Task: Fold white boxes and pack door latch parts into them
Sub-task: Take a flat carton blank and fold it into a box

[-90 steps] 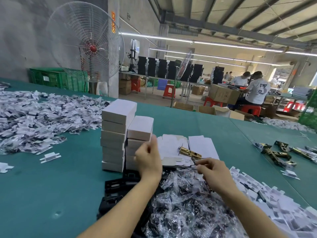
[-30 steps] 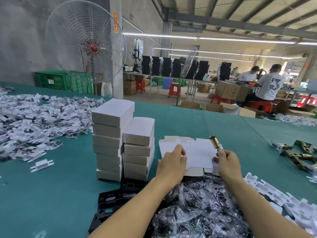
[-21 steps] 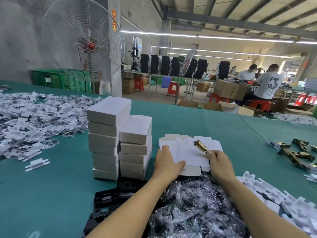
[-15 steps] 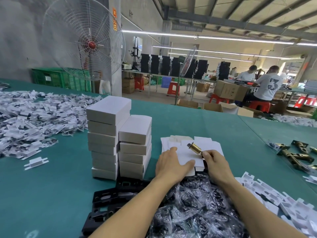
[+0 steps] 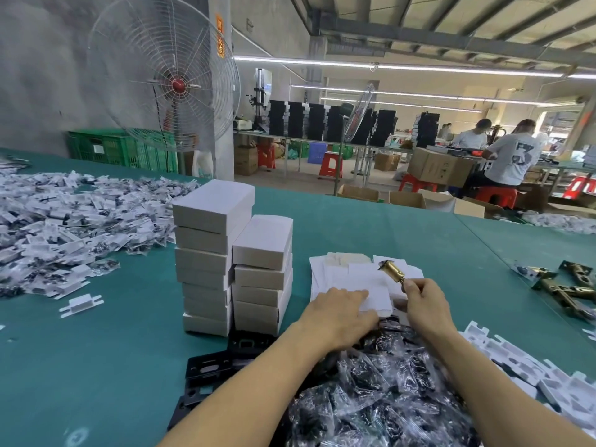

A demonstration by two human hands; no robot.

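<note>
Both hands work: your left hand (image 5: 338, 312) flat on the top box blank (image 5: 371, 285), right hand (image 5: 425, 304) beside it pinching a brass latch (image 5: 392, 271); next you likely fold that blank.

Bare table (image 5: 113, 356) is lying open left of the box stacks (image 5: 206, 253) and beyond the blanks (image 5: 348, 275). The stacks are standing tall just left of the blanks, blocking a sideways sweep. Nearer, bags (image 5: 371, 401) and black plates (image 5: 209, 369) are crowding in; trays (image 5: 522, 369) are hemming the right. The left hand (image 5: 342, 312) is pressing the blanks; the right hand (image 5: 425, 304), pinching a latch (image 5: 392, 273), is hanging above them.
</note>
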